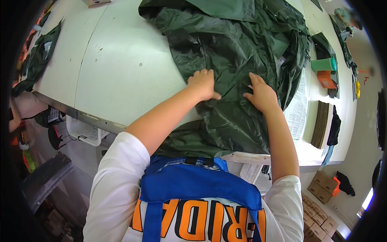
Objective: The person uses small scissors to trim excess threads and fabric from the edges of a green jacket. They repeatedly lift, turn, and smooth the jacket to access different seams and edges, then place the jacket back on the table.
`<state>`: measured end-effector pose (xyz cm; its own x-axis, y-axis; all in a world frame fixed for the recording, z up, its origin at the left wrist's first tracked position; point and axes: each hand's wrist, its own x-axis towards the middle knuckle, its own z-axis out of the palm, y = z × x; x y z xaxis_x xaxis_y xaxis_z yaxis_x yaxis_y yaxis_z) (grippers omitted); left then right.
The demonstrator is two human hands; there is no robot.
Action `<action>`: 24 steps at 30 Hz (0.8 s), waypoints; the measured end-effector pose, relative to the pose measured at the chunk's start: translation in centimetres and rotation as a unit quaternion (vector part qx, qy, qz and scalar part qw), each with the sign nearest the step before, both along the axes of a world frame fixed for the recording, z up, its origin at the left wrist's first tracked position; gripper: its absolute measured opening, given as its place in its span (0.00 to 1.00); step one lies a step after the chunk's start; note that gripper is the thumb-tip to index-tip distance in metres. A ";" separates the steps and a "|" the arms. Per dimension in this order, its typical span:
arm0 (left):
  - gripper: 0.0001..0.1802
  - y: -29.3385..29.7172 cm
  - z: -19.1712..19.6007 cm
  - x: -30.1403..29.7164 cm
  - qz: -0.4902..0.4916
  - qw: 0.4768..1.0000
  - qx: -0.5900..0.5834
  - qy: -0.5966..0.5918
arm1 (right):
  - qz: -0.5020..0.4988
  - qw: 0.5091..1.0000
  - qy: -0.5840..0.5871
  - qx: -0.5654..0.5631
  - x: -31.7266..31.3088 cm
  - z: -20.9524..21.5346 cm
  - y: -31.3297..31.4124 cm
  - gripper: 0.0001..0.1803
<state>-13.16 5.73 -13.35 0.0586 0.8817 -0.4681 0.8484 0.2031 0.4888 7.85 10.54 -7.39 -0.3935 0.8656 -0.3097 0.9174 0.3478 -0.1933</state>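
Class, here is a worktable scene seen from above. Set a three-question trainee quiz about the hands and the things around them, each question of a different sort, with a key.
1. True or false: both hands rest flat on the dark green garment.
2. Which thing lies nearest the right hand? A) orange box B) printed paper sheet C) green roll
3. Fill in: the left hand lies by the garment's ____ edge.

Key: 1 true; 2 B; 3 left, where fabric meets the white table.
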 end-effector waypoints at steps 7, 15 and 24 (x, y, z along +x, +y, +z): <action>0.08 -3.0 -1.0 -1.9 0.071 0.948 0.188 -0.246 | 0.030 0.973 0.227 0.040 3.7 -0.7 -0.7 0.12; 0.10 -10.9 3.8 -2.8 -0.129 0.797 0.529 -0.262 | -0.040 0.889 0.429 0.153 5.7 1.1 -9.2 0.16; 0.11 -12.7 4.4 -3.3 -0.111 0.813 0.516 -0.248 | -0.031 0.885 0.415 0.210 5.1 1.8 -11.6 0.16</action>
<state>-16.41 -6.97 -8.97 0.2264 0.7317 0.6430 0.4550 -0.6631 0.5944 12.91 -1.02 -5.56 -0.2818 0.8638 0.4178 0.5401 0.5026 -0.6750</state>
